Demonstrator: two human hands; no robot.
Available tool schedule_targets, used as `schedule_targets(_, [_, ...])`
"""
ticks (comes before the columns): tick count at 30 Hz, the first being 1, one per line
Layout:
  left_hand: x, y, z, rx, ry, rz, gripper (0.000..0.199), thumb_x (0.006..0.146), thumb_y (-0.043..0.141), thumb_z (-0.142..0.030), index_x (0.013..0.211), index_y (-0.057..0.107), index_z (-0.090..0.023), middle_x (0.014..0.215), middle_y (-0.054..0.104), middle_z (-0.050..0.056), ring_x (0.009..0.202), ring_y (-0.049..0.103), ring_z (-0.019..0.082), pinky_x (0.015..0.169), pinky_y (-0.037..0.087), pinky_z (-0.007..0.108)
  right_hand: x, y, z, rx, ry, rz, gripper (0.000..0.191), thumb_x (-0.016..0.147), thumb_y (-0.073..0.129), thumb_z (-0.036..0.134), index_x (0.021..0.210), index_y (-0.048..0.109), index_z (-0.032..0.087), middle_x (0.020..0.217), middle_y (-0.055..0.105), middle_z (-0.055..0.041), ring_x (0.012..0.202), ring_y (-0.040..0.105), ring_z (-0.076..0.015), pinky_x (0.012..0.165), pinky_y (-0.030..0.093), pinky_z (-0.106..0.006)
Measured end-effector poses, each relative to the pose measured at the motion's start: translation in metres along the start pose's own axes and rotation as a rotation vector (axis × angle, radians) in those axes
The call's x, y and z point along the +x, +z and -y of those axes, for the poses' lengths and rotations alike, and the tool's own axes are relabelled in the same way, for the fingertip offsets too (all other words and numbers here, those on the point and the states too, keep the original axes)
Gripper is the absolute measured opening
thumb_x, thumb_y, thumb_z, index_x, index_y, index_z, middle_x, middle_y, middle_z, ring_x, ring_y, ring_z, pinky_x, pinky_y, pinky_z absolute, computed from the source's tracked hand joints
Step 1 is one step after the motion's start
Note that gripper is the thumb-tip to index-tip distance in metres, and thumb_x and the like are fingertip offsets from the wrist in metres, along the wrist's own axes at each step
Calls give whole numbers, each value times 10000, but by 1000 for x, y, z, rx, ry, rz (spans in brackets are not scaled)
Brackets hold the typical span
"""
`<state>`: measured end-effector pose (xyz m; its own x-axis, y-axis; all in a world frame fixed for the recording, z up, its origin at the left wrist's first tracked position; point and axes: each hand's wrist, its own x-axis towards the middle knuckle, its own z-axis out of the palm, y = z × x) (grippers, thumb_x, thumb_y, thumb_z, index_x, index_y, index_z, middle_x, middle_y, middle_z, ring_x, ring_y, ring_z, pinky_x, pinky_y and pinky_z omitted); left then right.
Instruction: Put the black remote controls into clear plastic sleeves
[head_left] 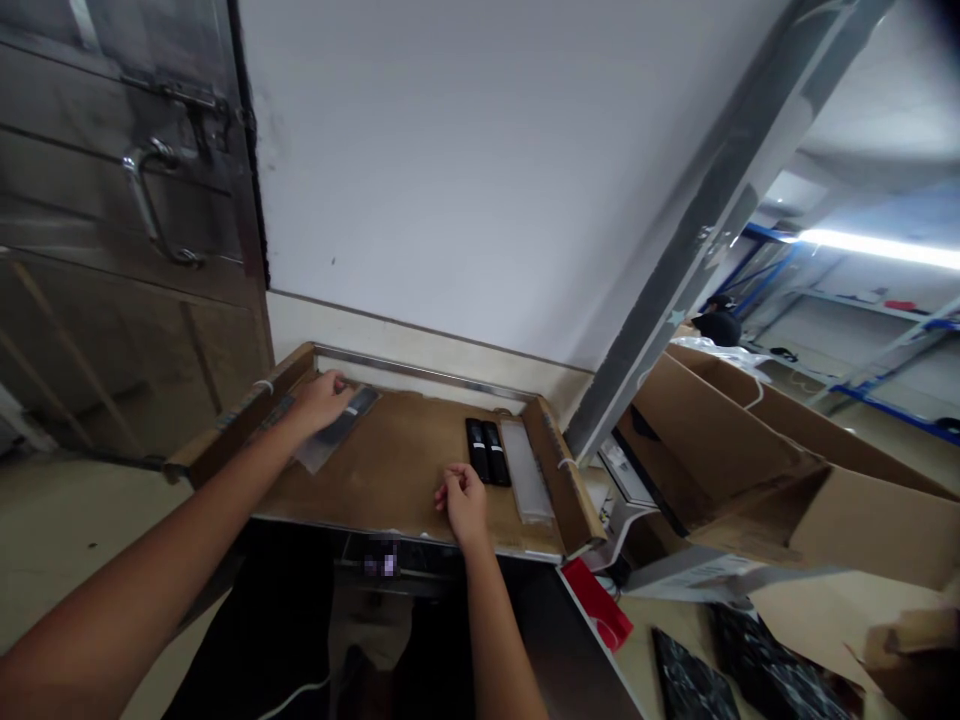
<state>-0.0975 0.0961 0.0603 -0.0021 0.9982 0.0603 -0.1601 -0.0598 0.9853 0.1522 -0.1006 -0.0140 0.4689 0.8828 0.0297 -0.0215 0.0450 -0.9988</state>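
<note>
My left hand (324, 400) reaches to the back left of a cardboard-lined tray (412, 460), its fingers bent together beside a clear plastic bag (330, 436). A dark strip shows at that bag's far end. What those fingers grip, if anything, is hidden. My right hand (463, 498) is at the tray's front middle with its fingers curled in, and nothing shows in them. Just beyond it, two slim black devices that look like remote controls (486, 450) lie side by side, each with a small white label. Along their right is a stack of clear plastic sleeves (526, 470).
Cardboard side walls (566, 470) border the tray left and right. A metal door (127, 200) stands at left, a white wall (450, 180) behind. Large open cartons (750, 450) are on the right, near a red object (598, 603). A person in dark clothing (718, 325) is far back.
</note>
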Motion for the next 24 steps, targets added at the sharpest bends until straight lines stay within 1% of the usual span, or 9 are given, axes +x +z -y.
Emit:
schedule_targets(3, [-29,14,11,526,285,234,184,727,701,-119,897,728,-185,1009,697,111,1149,580,309,1076,392,409,2,-1,-3,-59,-18,-28,329,768,632,475,938,595,196,573,547,60,476,547,-144,408,414,-224])
schedule_targets(4, [-38,20,18,718,359,321,194,768,660,-154,949,727,-177,1103,688,129,1182,560,318,1102,357,444,3,-3,-3,-103,-42,-54,317,777,617,465,940,602,193,585,554,56,486,544,-143,434,422,-230])
schedule_targets(5, [-47,24,25,903,408,349,209,804,612,-173,981,722,-162,1171,671,152,1207,540,334,1107,333,484,3,-4,-3,-159,-79,-92,303,785,603,452,935,612,189,605,568,47,511,550,-144,474,436,-237])
schedule_targets(7, [-58,30,40,1182,477,290,276,872,507,-196,1053,704,-127,1252,636,200,1248,502,367,1089,304,547,4,-8,-2,-286,-170,-175,276,793,580,424,908,635,179,660,603,21,592,575,-150,577,461,-252])
schedule_targets(9, [-64,31,51,1299,532,166,347,921,421,-210,1135,673,-104,1299,611,228,1281,475,373,1076,287,558,4,-10,-1,-384,-230,-225,266,801,561,404,897,651,172,698,625,2,654,591,-161,652,463,-264])
schedule_targets(12, [-65,29,59,1318,579,43,364,937,384,-205,1161,652,-104,1319,599,233,1294,469,357,1089,259,543,3,-10,1,-445,-246,-236,262,822,531,384,911,653,170,704,627,-2,663,592,-169,672,454,-269])
schedule_targets(14, [-66,29,62,1301,614,44,344,926,390,-185,1127,659,-108,1293,611,226,1282,480,347,1100,254,532,2,-8,1,-469,-258,-248,247,831,519,370,901,648,171,695,618,-1,656,586,-170,665,450,-268])
schedule_targets(20, [-81,42,71,1077,664,373,281,896,429,-162,1046,667,-174,1093,674,143,1077,595,284,998,413,442,-4,-1,1,-614,-409,-398,249,838,493,285,981,639,143,833,639,-71,782,592,-206,779,469,-315])
schedule_targets(24, [-88,47,76,902,606,415,247,876,456,-164,1025,651,-190,1150,658,123,1099,594,262,1010,438,420,-14,-18,5,-841,-540,-576,280,851,500,244,1062,645,130,1023,632,-156,1008,557,-284,934,432,-420])
